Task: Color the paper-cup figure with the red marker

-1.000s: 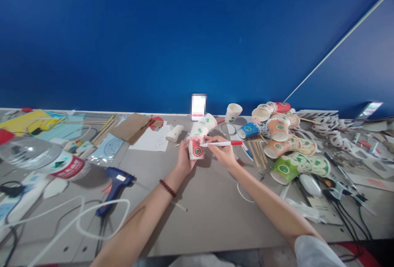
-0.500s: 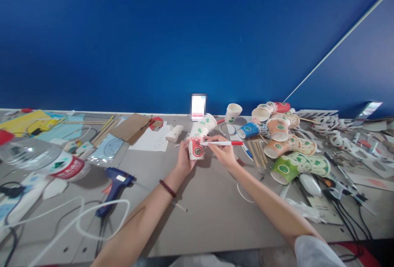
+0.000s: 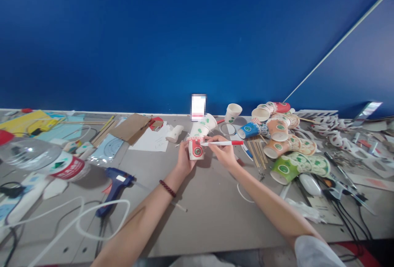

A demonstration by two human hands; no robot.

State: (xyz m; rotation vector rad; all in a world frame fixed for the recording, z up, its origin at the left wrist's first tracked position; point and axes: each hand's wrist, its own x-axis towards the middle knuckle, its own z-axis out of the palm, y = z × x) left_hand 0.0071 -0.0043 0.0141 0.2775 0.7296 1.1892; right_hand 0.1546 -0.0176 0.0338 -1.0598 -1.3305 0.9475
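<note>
My left hand (image 3: pixel 184 158) is closed around a paper cup (image 3: pixel 197 152) partly coloured red, with a round green emblem. That cup joins a white cup with green leaf prints (image 3: pixel 202 127) tilted behind it. In my right hand (image 3: pixel 224 151) is a red-and-white marker (image 3: pixel 226 143), held level in a pinch. Its tip points left and meets or nearly meets the red area of the cup; exact contact I cannot tell. Some fingers of my left hand are hidden behind the cup.
Coloured cup assemblies (image 3: pixel 286 170) lie to the right, beside wooden sticks (image 3: pixel 257 152). On the left are a blue glue gun (image 3: pixel 115 187) with cables and a large plastic bottle (image 3: pixel 46 158). A phone (image 3: pixel 198 108) leans on the blue wall. A white cup (image 3: pixel 233 113) stands at the back.
Hardly anything differs. The marker in my right hand has shifted very slightly, while my left hand and the cup stay in place.
</note>
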